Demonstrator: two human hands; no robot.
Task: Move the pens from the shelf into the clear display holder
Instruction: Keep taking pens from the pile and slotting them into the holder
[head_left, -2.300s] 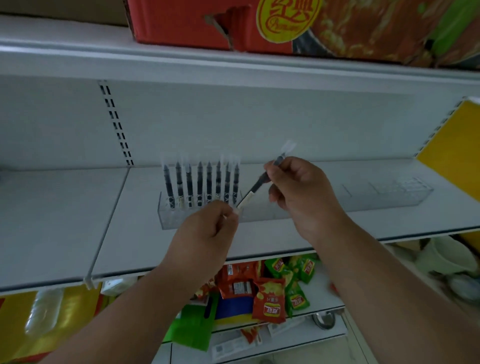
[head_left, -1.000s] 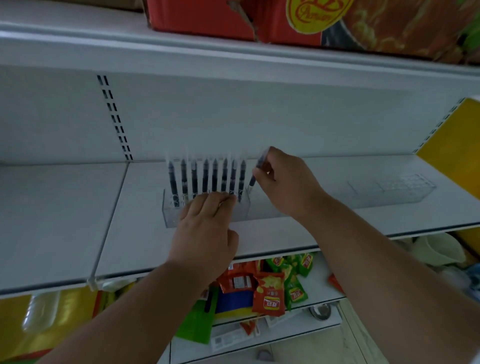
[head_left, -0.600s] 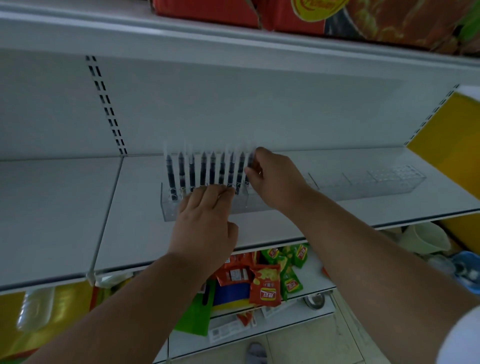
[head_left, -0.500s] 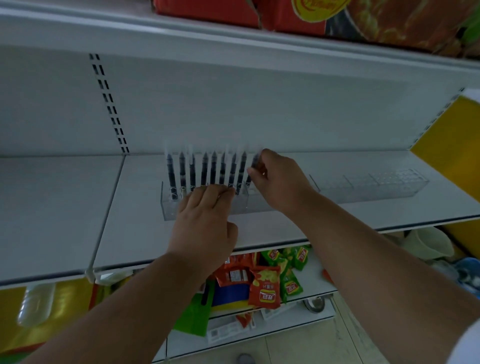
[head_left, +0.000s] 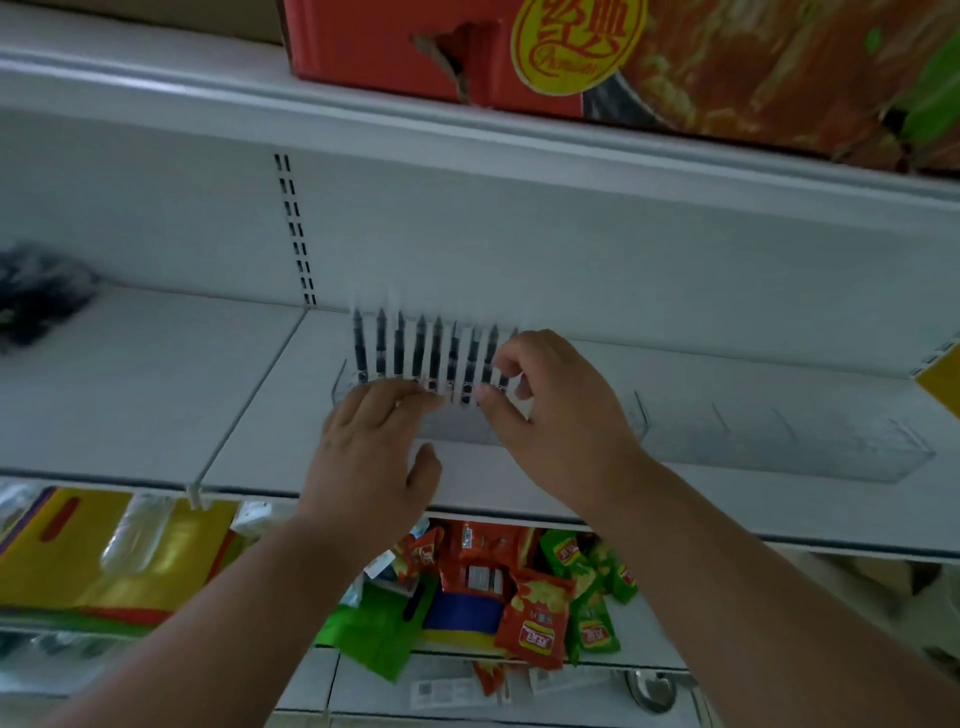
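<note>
White metal store shelf (head_left: 156, 395) under a red printed carton (head_left: 395, 47); snack packets (head_left: 530, 618) lie on the tier below. Far left on the shelf, a dark blurred heap (head_left: 36, 296), now in view as the camera has swung left since the previous frame. Centre-left, the clear display holder (head_left: 467, 426) carries a row of black pens (head_left: 415, 348) standing upright in its left part. The left hand (head_left: 371, 452) lies flat, fingers straight, fingertips on the holder's top edge, as before. To its right, the right hand (head_left: 556, 410) has let go of the last pen, which it pinched half a second ago; its grip now stands apart, fingers loosely curled just beside the row's right end, holding nothing. Further right, a second clear holder (head_left: 779, 441) rests on the shelf.
</note>
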